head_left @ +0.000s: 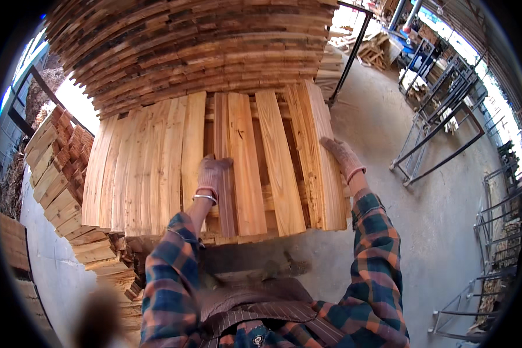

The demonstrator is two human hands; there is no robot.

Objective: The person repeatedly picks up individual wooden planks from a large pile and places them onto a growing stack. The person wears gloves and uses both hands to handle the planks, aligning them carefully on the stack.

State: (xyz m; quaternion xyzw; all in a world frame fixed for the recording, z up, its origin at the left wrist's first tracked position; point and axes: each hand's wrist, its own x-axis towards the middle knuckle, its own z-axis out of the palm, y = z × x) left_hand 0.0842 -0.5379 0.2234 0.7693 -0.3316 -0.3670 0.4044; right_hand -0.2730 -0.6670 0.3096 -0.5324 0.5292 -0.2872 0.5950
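My left hand (214,174), in a work glove, is closed over a narrow reddish-brown board (226,206) in a layer of planks. Beside that board lies a wider orange-toned plank (247,168), and another loose plank (281,168) sits slightly slanted with gaps around it. At the layer's right end, my gloved right hand (343,158) is closed round the outer edge of a pale plank (329,191); its thumb is hard to see. Left of my left hand, several pale planks (139,168) lie side by side. Crosspieces show through the gaps.
A tall stack of rough boards (203,46) rises behind the layer. More stacked timber (64,191) stands at left. Black metal posts (354,52) flank the stack. Metal frames (435,139) stand on the concrete floor (377,127) at right. A dark blur shows at lower left.
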